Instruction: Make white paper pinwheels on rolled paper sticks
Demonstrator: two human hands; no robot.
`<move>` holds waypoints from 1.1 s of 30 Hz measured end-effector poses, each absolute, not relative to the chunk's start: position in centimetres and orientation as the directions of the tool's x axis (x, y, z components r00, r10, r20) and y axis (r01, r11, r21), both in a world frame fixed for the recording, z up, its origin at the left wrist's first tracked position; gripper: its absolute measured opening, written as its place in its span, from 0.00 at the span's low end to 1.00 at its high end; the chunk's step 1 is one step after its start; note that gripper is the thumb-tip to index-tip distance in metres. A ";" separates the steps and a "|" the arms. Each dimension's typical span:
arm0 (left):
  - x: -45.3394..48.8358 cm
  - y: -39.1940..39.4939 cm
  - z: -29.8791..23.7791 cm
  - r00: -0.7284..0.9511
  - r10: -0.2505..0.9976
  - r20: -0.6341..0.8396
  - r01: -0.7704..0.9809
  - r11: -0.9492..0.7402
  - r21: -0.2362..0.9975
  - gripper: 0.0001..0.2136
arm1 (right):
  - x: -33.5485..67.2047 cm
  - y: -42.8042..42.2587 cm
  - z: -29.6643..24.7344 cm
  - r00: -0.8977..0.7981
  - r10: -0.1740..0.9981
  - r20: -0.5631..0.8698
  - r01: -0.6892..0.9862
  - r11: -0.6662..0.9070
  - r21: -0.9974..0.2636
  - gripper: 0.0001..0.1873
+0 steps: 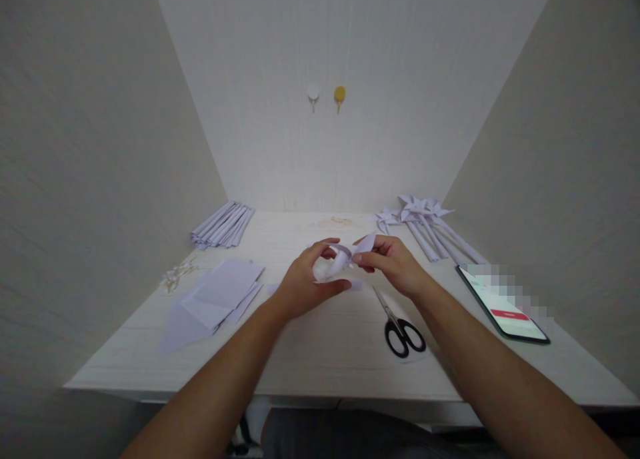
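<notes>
A white paper pinwheel (pixel 341 260) with curled blades is held up between my hands over the middle of the table. My left hand (pixel 304 280) curves round its left side, thumb below and fingers above. From the right, my right hand (pixel 395 262) pinches the pinwheel near its centre. Part of it is hidden by my fingers. On the table below lies a strip of white paper (pixel 355 286), partly covered by my left hand. Black-handled scissors (pixel 397 327) lie near my right forearm, blades pointing away from me.
White paper sheets (pixel 225 289) are stacked at left, beside a small pile of thin pale pieces (pixel 176 276). Rolled paper sticks (pixel 224 224) lie at the back left. Several pinwheels on sticks (pixel 425 212) rest back right, behind a phone (pixel 507 309). Walls enclose the table (pixel 320 372).
</notes>
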State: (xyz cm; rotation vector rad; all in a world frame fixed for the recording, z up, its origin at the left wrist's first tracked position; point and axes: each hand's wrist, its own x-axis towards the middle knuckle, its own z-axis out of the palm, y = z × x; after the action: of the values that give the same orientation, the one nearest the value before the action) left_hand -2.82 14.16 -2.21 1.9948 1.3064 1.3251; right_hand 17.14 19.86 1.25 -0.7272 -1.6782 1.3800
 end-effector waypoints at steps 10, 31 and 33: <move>-3.1 14.3 -2.3 0.071 0.895 0.440 0.117 -0.446 0.888 0.26 | 17.1 20.0 1.3 -0.434 0.863 0.258 -0.046 0.265 -0.963 0.10; -2.1 14.5 -2.5 -0.197 0.796 0.572 0.308 -0.503 0.807 0.10 | 15.3 19.1 -0.3 -0.433 0.881 0.190 -0.020 0.202 -0.979 0.19; -2.1 14.4 -2.4 -0.167 0.804 0.571 0.351 -0.492 0.796 0.09 | 15.1 18.9 -0.2 -0.441 0.880 0.173 -0.001 0.193 -0.981 0.19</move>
State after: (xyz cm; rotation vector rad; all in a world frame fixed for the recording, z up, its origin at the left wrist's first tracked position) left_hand -2.05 14.37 -2.39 1.7383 1.3161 1.6996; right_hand 15.09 18.91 -0.20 -0.8458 -1.6518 1.3597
